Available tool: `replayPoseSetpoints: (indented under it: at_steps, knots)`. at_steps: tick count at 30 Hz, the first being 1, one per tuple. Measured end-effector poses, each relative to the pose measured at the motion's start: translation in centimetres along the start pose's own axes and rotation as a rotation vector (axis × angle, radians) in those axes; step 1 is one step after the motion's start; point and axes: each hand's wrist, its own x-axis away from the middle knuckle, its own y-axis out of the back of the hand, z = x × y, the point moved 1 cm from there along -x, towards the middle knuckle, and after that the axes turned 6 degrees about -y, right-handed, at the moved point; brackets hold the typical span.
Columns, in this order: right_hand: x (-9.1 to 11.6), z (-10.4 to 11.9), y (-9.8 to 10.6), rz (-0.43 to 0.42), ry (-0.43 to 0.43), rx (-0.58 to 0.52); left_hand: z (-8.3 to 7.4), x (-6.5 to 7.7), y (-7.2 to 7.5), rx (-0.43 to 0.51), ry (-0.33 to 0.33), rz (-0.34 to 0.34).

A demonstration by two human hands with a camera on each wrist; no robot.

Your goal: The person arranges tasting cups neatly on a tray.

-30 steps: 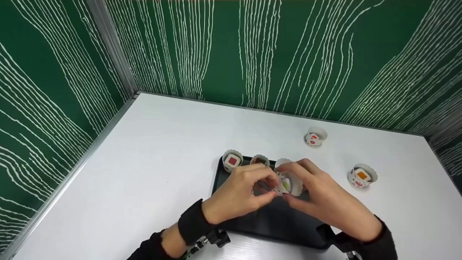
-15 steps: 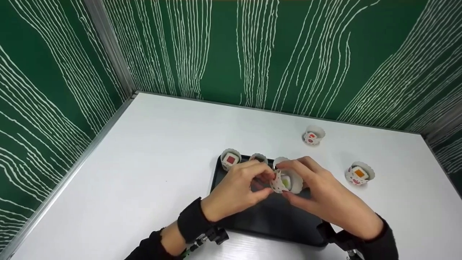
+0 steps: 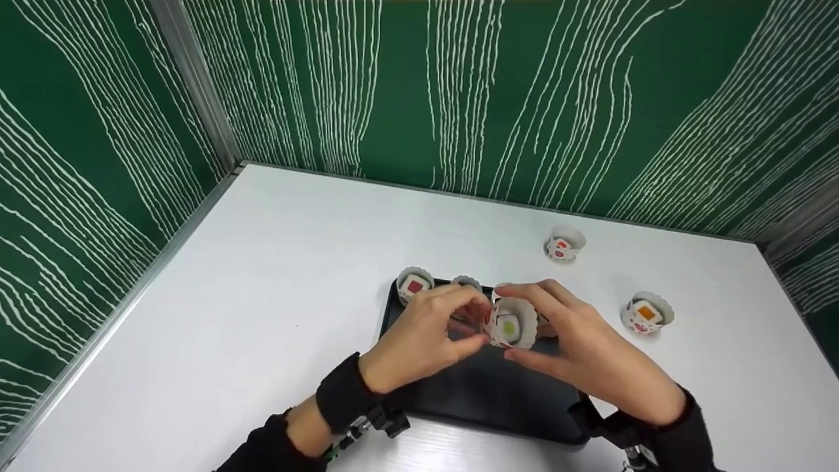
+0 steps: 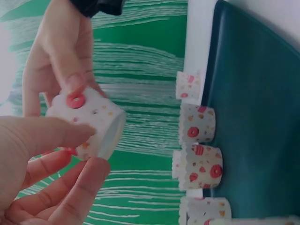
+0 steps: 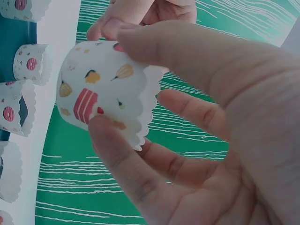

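Observation:
Both hands hold a white paper cupcake cup [image 3: 522,320] printed with sweets, raised over the black tray [image 3: 491,400]. Inside it lies a white block with a green square [image 3: 508,327]; the cup's scalloped mouth tips toward the head camera. My left hand [image 3: 419,337] pinches its left side between thumb and fingers. On the opposite side, my right hand [image 3: 583,337] has the fingertips and thumb around the wall. The right wrist view shows the cup [image 5: 101,89] close up, with the right thumb and a finger against its printed side.
A cup [image 3: 415,284] with a red-marked block stands at the tray's far left corner. Cups beside it along the far edge are partly hidden by the hands. Beyond the tray stand a cup [image 3: 565,244] and another [image 3: 647,313] with an orange-marked block. A green panel [image 3: 406,98] rises behind the table.
The held cup has turned so its mouth and the green-marked block face the head camera more. Both hands have shifted slightly left in view, as has the whole scene.

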Motion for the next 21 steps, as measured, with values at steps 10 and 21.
replayPoseSetpoints:
  at_steps: [10,21]
  knots:
    - [-0.02,-0.21,0.10,-0.023,0.036,-0.035,-0.15,-0.01,0.09,0.003,0.044,0.027]
    - [-0.29,-0.19,0.05,-0.040,0.083,-0.106,-0.11,-0.01,0.16,-0.007,0.051,0.059]
